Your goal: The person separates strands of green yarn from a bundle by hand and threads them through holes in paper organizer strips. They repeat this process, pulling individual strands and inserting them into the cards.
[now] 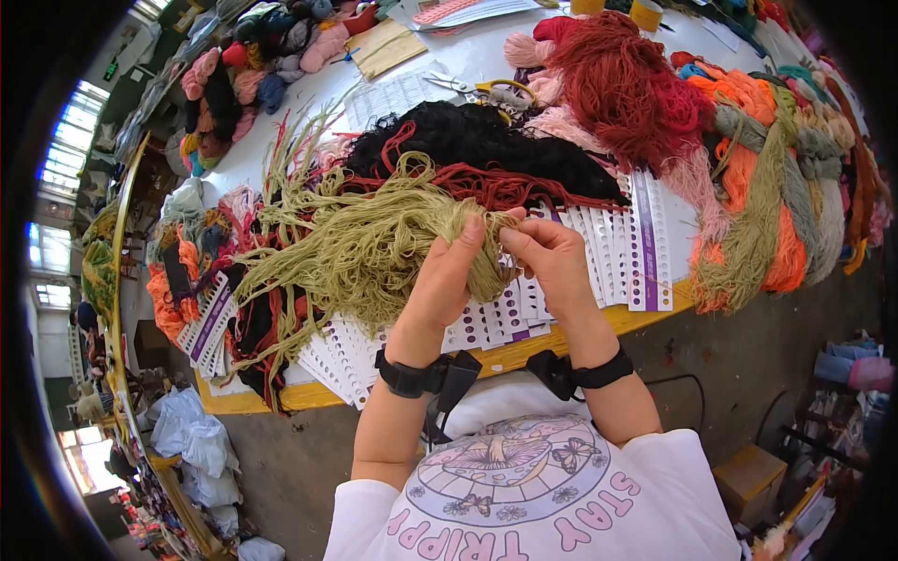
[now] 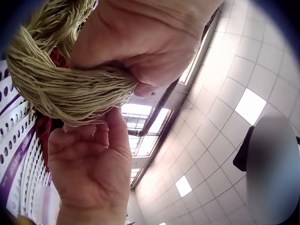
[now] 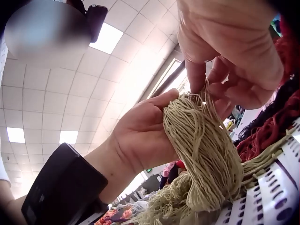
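Olive-green yarn point(image 1: 365, 238) lies in a loose heap, its right end raised in the left hand point(image 1: 447, 266), whose fingers and thumb curl round the bundle. In the right wrist view the gripped green yarn point(image 3: 201, 150) hangs over the left hand point(image 3: 145, 131). At the bundle's top the right hand point(image 1: 552, 257) pinches a few thin strands between thumb and fingers, as the right wrist view shows for the right hand point(image 3: 234, 51). The left wrist view has the green yarn point(image 2: 70, 93) between the left hand point(image 2: 145, 37) and the right hand point(image 2: 91, 164).
Black yarn point(image 1: 486, 145) and dark red strands point(image 1: 505, 190) lie behind the green heap. White punched cards point(image 1: 645, 243) line the table's yellow edge point(image 1: 281, 400). Scissors point(image 1: 491, 87) lie farther back. Red yarn point(image 1: 617, 84) and orange yarn point(image 1: 786, 257) are piled at right.
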{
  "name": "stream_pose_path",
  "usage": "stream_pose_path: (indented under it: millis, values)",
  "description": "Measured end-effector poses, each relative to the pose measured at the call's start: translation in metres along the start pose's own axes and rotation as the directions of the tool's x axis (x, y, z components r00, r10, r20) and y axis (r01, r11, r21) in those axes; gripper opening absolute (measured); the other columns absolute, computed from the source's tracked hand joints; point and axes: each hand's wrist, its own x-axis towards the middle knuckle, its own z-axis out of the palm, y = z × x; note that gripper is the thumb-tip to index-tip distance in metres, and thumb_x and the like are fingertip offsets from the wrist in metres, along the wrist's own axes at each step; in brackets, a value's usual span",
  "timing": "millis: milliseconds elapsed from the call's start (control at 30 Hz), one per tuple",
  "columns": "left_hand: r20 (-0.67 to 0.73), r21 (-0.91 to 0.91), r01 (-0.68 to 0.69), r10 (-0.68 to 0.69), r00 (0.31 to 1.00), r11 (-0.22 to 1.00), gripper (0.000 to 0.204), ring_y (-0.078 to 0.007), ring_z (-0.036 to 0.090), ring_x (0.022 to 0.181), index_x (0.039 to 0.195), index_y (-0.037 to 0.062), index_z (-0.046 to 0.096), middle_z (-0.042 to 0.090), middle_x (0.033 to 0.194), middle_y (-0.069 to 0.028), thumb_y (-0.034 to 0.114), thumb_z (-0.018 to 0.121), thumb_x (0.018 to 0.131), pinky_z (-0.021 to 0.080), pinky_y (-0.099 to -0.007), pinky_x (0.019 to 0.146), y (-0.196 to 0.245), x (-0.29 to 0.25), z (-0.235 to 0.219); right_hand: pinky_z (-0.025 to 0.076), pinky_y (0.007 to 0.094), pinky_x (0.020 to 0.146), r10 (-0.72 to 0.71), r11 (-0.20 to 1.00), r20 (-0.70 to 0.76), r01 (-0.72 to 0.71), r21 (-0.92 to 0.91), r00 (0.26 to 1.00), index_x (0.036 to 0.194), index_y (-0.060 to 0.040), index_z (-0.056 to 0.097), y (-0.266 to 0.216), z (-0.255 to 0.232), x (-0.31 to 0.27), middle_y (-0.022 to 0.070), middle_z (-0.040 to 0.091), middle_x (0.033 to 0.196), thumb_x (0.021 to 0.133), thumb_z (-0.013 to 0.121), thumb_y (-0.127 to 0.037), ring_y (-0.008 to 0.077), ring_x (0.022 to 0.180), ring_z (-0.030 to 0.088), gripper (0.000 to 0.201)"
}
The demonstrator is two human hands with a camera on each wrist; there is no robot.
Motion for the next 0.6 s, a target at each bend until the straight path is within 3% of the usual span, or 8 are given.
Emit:
stream_pose_path:
  millis: [100, 200, 300, 600]
  values:
    - [0.034, -0.082, 0.019, -0.016, 0.999, 0.996, 0.050, -0.0219, 0.052, 0.103, 0.117, -0.0028, 0.044, 0.047, 0.121, -0.0141, 0.039, 0.032, 0.092, 0.049, -0.0378, 0.082, -0.002, 0.003, -0.009, 0.043, 0.0188, 0.050, 0.083, 0.986, -0.029, -0.078, 0.150, 0.996, 0.084, -0.0014, 0.065, 0.001, -0.003, 0.001, -0.0003, 0.060, 0.070, 0.078, 0.064, -0.013, 0.0044, 0.059, 0.052, 0.013]
    - [0.031, -0.102, 0.028, -0.025, 0.999, 0.994, 0.052, -0.0216, 0.052, 0.103, 0.118, -0.0034, 0.044, 0.047, 0.121, -0.0138, 0.040, 0.031, 0.092, 0.048, -0.0375, 0.082, -0.002, 0.002, -0.013, 0.043, 0.0185, 0.051, 0.158, 0.968, 0.037, -0.163, 0.189, 0.987, 0.086, -0.0010, 0.065, 0.002, -0.009, 0.004, 0.0003, 0.060, 0.072, 0.078, 0.063, -0.011, 0.0049, 0.061, 0.053, 0.013]
    - [0.032, -0.082, 0.044, -0.041, 0.999, 0.996, 0.054, -0.0215, 0.052, 0.103, 0.119, -0.0051, 0.043, 0.047, 0.121, -0.0142, 0.041, 0.031, 0.092, 0.047, -0.0358, 0.083, -0.003, 0.003, -0.015, 0.044, 0.0189, 0.053, 0.054, 0.995, 0.088, -0.047, -0.084, 0.995, 0.086, 0.0002, 0.064, -0.008, -0.003, -0.001, 0.0009, 0.061, 0.072, 0.078, 0.063, -0.009, 0.0055, 0.062, 0.054, 0.013]
    - [0.074, -0.074, 0.055, -0.050, 0.996, 0.996, 0.057, -0.0202, 0.052, 0.102, 0.118, -0.0063, 0.043, 0.048, 0.120, -0.0144, 0.043, 0.030, 0.092, 0.047, -0.0333, 0.084, -0.003, 0.005, -0.016, 0.046, 0.0212, 0.056, -0.079, 0.993, 0.106, 0.087, -0.076, 0.991, 0.089, 0.0000, 0.064, 0.012, -0.006, 0.001, 0.0020, 0.061, 0.076, 0.077, 0.063, -0.007, 0.0061, 0.064, 0.055, 0.014]
